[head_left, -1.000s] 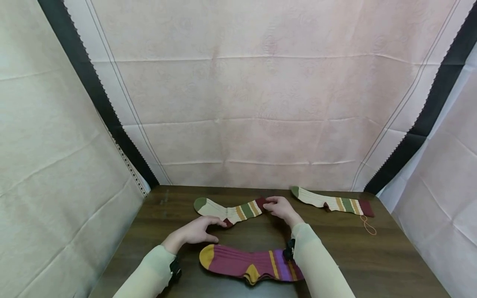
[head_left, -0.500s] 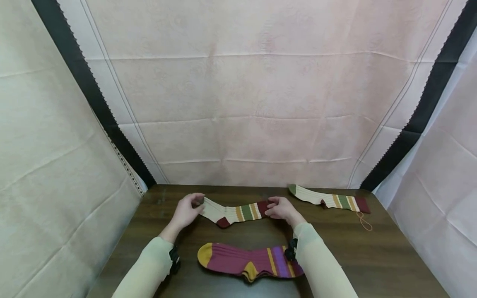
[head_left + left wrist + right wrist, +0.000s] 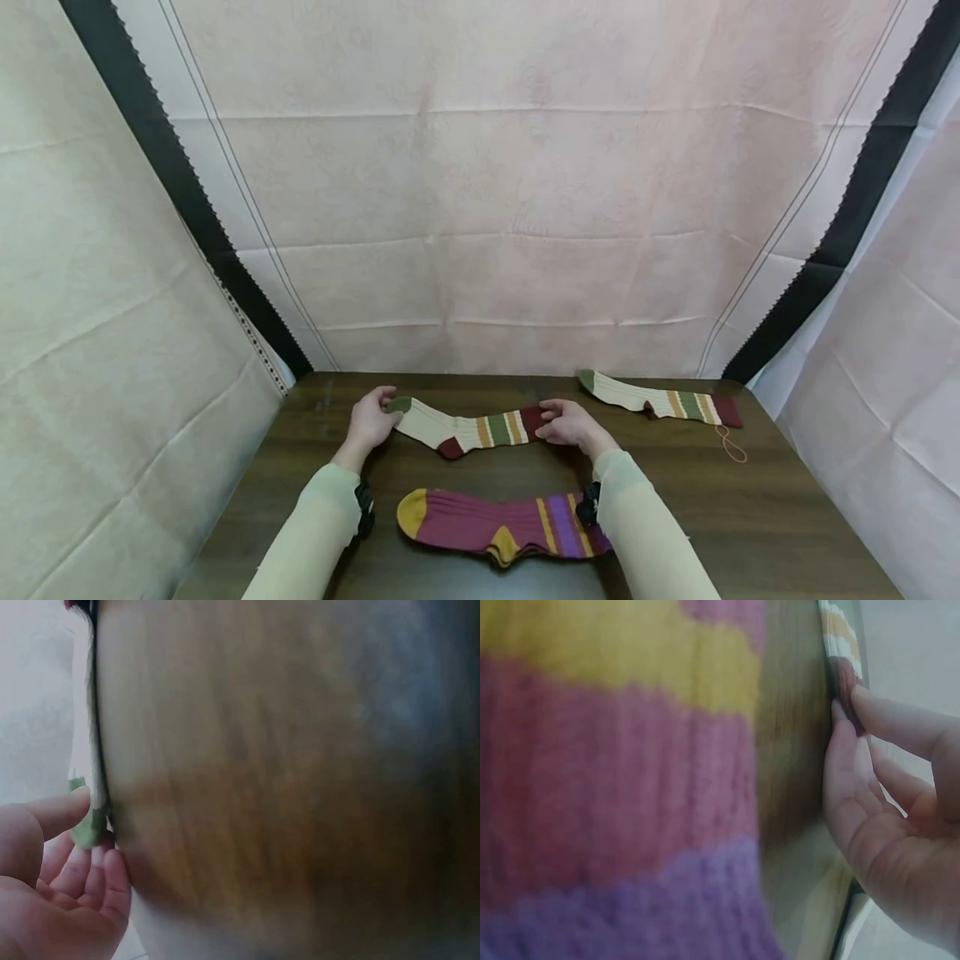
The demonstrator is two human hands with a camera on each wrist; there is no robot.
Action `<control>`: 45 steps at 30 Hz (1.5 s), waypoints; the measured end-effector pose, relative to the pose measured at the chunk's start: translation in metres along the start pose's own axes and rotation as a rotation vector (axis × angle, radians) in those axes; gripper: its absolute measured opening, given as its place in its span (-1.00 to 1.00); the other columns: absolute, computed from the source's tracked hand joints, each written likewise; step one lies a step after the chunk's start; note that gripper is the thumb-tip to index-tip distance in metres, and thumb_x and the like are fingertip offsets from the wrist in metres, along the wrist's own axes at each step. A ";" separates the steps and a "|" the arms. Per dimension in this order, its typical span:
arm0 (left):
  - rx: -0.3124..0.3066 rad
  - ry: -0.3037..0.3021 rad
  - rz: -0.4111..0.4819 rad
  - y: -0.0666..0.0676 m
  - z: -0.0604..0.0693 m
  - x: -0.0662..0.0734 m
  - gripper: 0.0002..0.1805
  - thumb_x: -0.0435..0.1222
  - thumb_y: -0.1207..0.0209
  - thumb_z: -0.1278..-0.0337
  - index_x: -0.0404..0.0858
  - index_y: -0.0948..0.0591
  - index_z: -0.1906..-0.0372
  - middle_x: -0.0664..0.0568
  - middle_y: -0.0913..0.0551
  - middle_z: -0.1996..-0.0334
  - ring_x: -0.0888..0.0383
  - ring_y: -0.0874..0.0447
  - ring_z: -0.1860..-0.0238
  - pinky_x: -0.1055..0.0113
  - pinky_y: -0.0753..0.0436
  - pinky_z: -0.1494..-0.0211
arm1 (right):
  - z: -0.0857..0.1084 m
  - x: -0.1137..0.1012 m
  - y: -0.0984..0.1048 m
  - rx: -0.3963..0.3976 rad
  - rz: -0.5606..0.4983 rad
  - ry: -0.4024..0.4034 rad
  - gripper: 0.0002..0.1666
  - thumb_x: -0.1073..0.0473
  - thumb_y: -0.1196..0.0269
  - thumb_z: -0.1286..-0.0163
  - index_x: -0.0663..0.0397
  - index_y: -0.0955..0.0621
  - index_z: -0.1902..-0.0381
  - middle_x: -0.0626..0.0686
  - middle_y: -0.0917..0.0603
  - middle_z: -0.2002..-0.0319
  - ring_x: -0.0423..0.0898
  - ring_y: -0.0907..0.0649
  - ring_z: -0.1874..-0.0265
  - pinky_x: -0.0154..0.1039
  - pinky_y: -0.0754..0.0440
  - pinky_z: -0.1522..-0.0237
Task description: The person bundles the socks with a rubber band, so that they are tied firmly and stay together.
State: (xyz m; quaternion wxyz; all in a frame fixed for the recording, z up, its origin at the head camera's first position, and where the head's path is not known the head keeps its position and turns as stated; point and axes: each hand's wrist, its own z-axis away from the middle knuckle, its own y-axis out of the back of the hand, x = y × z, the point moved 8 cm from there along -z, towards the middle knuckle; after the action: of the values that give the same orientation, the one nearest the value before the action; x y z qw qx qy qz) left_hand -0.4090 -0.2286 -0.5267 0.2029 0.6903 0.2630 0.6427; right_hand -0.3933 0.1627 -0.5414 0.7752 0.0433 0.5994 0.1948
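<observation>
A cream sock with green and mustard stripes lies across the table between both hands. My left hand pinches its green toe; in the left wrist view the thumb lies over the toe with fingers beneath. At the other end, my right hand pinches the maroon cuff between thumb and fingers. Nearer to me lies a plum sock with a mustard toe and heel and purple bands, apparently layered on another. My right wrist is above its cuff end, partly hiding it.
A matching cream sock lies at the back right, with a loop of thread at its cuff. The dark wooden table is enclosed by pale fabric walls at the back and sides.
My left hand has moved from beside the cream sock's heel, away and to the left, and has taken hold of the toe. My right hand stays at the cuff.
</observation>
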 end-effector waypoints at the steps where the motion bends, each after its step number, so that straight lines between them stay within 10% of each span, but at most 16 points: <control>1: 0.002 0.005 -0.004 0.000 0.001 -0.001 -0.46 -0.45 -0.35 -0.31 -0.45 -0.57 -0.36 -0.33 -0.69 -0.07 -0.24 -0.66 -0.10 -0.15 -0.61 -0.20 | 0.000 0.000 -0.001 -0.001 0.001 0.001 -0.20 0.50 -0.41 -0.33 0.42 -0.41 -0.50 0.39 -0.56 -0.28 0.07 -0.71 -0.02 -0.08 -0.78 0.02; 25: -0.082 0.066 -0.076 0.001 0.006 -0.017 -0.62 -0.40 -0.44 -0.23 -0.50 -0.70 -0.10 -0.25 -0.75 0.08 -0.14 -0.69 0.04 -0.05 -0.66 -0.13 | 0.001 0.009 -0.006 -0.052 -0.006 0.036 -0.13 0.44 -0.38 -0.36 0.33 -0.34 -0.58 0.36 -0.48 -0.34 0.02 -0.70 -0.01 -0.14 -0.77 0.03; 45: -0.064 0.084 -0.019 0.002 0.006 -0.013 -0.68 -0.31 -0.39 -0.29 -0.45 -0.75 -0.03 -0.22 -0.74 0.03 -0.12 -0.64 0.04 -0.01 -0.63 -0.11 | 0.007 -0.005 0.009 0.144 -0.019 -0.061 -0.13 0.38 -0.47 -0.35 0.39 -0.36 -0.55 0.46 -0.52 -0.32 0.01 -0.77 0.15 -0.13 -0.81 0.12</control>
State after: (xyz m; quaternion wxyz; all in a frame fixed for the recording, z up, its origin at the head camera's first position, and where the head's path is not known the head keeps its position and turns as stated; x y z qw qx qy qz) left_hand -0.4028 -0.2376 -0.5365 0.2197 0.6535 0.2571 0.6772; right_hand -0.3900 0.1701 -0.5318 0.7899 0.0990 0.5882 0.1424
